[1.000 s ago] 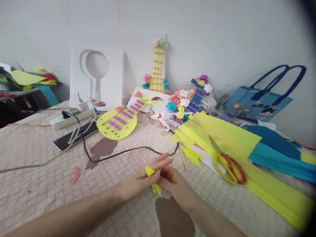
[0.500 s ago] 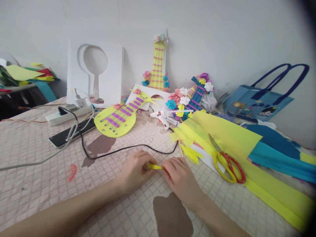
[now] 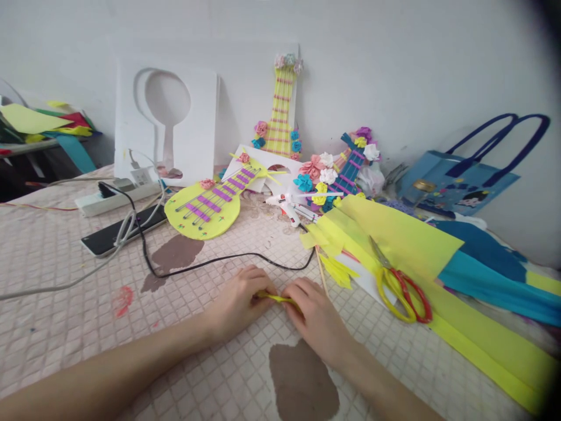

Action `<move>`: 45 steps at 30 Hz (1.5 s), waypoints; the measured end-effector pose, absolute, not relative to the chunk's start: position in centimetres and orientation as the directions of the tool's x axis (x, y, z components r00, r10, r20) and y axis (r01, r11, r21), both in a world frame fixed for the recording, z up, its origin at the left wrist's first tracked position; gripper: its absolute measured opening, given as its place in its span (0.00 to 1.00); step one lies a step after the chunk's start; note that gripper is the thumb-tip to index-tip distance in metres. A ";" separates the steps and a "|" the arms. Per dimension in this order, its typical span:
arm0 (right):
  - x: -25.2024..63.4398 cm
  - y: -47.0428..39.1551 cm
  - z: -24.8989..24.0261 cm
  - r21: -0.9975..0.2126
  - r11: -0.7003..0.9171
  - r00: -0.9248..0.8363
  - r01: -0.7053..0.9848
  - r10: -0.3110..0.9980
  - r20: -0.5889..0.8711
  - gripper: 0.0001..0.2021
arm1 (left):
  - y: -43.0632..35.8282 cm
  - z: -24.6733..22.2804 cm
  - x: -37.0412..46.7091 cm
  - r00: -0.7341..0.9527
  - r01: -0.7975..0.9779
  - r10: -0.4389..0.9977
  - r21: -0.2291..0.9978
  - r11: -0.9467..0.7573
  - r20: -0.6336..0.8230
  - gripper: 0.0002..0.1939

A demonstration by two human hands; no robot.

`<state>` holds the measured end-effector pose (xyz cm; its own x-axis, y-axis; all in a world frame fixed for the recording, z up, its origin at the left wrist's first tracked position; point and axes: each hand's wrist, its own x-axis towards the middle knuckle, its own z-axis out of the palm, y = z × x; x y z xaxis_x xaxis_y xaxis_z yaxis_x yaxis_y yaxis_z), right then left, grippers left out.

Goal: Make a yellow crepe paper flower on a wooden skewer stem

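A small strip of yellow paper (image 3: 279,298) stretches between my two hands above the tiled-pattern cloth. My left hand (image 3: 245,298) is closed on its left end, fingers curled over it. The right end is pinched in my right hand (image 3: 312,310), with part of the strip showing beneath the fingers. Cut yellow pieces (image 3: 337,270) lie just beyond my right hand, beside a thin wooden stick (image 3: 321,270). Farther off rest a white glue gun (image 3: 287,209) and a yellow paper guitar (image 3: 204,211) with purple bars.
Scissors (image 3: 405,295) lie on yellow sheets (image 3: 403,234) at the right. A black cable (image 3: 228,256) crosses beyond my hands. At the left are a phone (image 3: 118,231) and a power strip (image 3: 109,199). A blue bag (image 3: 456,181) stands at the back right.
More of the yellow strip shows between and under my fingers, and it looks bent now. My right hand has shifted slightly. The whole view has moved a little.
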<state>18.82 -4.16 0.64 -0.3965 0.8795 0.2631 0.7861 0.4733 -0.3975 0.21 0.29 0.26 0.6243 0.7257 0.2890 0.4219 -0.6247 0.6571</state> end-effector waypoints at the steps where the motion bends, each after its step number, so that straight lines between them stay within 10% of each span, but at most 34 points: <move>1: 18.9 -4.1 0.5 -0.397 0.478 -0.397 0.783 0.876 0.272 0.06 | 0.3 0.2 0.2 0.621 0.421 0.725 0.652 -0.630 0.300 0.04; 34: 19.5 -3.8 0.2 -0.500 0.480 -0.377 0.721 0.877 0.299 0.04 | 0.5 -0.2 0.3 0.622 0.415 0.710 0.630 -0.656 0.330 0.03; 45: 18.3 -4.2 0.8 -0.982 0.117 -0.110 0.149 0.989 0.101 0.09 | -0.4 0.2 1.0 0.524 -0.088 0.852 0.995 0.048 0.005 0.14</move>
